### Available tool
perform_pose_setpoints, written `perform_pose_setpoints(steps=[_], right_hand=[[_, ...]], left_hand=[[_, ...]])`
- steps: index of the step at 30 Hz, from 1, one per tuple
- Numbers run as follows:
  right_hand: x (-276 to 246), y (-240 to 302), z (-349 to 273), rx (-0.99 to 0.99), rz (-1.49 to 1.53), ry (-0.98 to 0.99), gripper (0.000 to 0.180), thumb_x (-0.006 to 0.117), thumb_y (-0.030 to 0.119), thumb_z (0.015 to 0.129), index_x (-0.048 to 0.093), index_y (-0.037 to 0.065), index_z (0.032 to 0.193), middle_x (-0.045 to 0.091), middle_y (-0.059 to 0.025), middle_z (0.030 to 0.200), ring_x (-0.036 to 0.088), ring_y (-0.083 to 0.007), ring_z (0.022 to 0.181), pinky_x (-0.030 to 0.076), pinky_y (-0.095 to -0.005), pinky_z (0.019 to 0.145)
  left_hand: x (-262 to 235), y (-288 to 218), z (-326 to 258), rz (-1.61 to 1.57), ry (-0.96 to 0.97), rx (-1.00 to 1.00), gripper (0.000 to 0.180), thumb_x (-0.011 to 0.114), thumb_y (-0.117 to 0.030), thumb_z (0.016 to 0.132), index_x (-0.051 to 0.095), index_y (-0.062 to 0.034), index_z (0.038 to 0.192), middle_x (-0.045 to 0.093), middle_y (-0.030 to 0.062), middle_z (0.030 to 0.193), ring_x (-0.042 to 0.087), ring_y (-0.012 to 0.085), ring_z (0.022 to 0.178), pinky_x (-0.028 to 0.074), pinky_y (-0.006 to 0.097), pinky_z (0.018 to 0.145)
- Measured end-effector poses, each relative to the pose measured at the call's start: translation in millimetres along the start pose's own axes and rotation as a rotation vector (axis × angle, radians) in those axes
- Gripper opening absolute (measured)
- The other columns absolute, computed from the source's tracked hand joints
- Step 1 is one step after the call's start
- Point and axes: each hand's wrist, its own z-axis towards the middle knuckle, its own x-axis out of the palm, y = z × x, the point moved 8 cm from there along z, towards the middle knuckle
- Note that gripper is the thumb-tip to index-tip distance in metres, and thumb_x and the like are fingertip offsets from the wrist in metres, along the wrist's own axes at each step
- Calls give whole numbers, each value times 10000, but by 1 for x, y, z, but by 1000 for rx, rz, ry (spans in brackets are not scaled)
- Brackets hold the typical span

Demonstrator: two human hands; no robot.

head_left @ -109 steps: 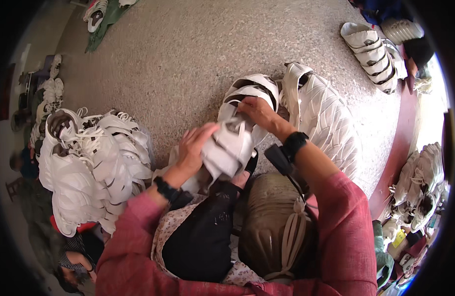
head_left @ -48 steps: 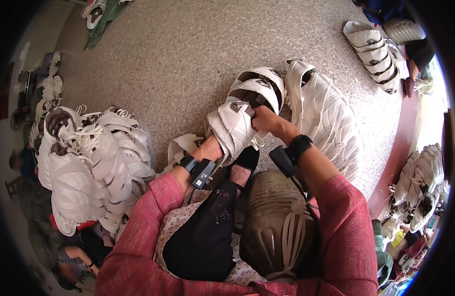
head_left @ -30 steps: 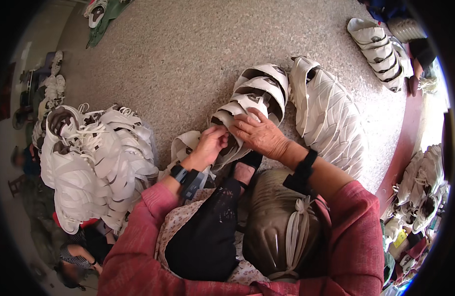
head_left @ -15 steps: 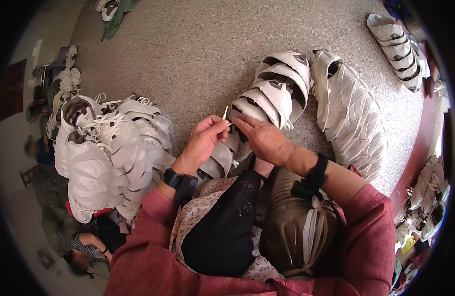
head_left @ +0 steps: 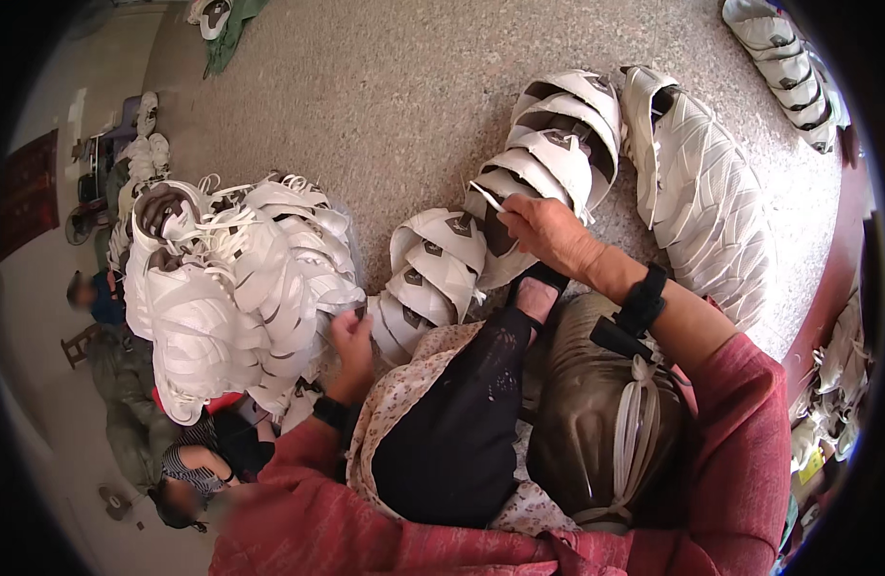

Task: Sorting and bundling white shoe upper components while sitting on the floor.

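My right hand [head_left: 550, 235] is raised over the middle row of white shoe uppers. Between its thumb and fingers it pinches a thin white shoelace [head_left: 488, 197], whose end sticks out to the upper left. Lower and to the left, my left hand [head_left: 352, 341] closes its fingertips at the dark edge of a white shoe upper [head_left: 393, 324], at the near end of a short overlapping row. Just beyond this hand lies a big heap of white laced shoe uppers [head_left: 222, 288]. Part of the left hand's grip is hidden.
A bundle of white laces [head_left: 634, 432] is tied over a glossy brown rounded object [head_left: 567, 384] by my right leg. Another overlapping row of white uppers [head_left: 702, 192] lies to the right, with a further stack [head_left: 783, 72] beyond. A person [head_left: 198, 470] sits at lower left.
My hands have parted. The right has moved right and slightly up with the shoelace; the left has dropped left to the near end of the short row of uppers. The view has shifted slightly.
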Motion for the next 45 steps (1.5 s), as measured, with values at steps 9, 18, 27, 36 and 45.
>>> perform_pose_setpoints(steps=[9, 18, 27, 36, 45], right_hand=[[1, -20, -8, 96, 131, 98, 203, 530, 164, 947, 573, -29, 989, 624, -92, 748, 628, -172, 652, 521, -310, 635], [7, -29, -5, 149, 89, 124, 197, 530, 166, 940, 570, -27, 956, 633, -105, 761, 637, -194, 664, 523, -323, 644], [10, -22, -2, 24, -129, 61, 179, 537, 144, 903, 581, -26, 936, 627, -204, 801, 632, -356, 761, 492, -405, 689], [21, -35, 1, 87, -11, 199, 183, 560, 161, 882, 588, -13, 934, 622, -177, 817, 613, -304, 758, 479, -373, 693], [42, -51, 19, 262, 236, 201, 229, 566, 202, 892, 595, -11, 973, 618, -82, 824, 557, -161, 778, 452, -301, 708]], left_hand=[[100, 8, -74, -702, 749, -1065, 364, 592, -267, 911, 564, -49, 1202, 631, 43, 1113, 598, 163, 1020, 458, 324, 892], [129, -27, -15, -303, 477, -133, 267, 587, -148, 865, 628, 9, 1077, 661, 93, 1014, 632, 221, 968, 469, 349, 861], [144, -96, -46, -1514, 868, -585, 532, 536, -271, 871, 433, 23, 1301, 490, 160, 1312, 485, 297, 1205, 380, 430, 1032], [147, -110, -52, -1381, 1012, -337, 578, 516, -335, 868, 422, 22, 1312, 455, 184, 1340, 461, 305, 1214, 370, 424, 1027], [149, -143, -20, -1111, 1009, -70, 584, 524, -348, 863, 427, 12, 1313, 465, 179, 1332, 468, 309, 1206, 373, 421, 1022]])
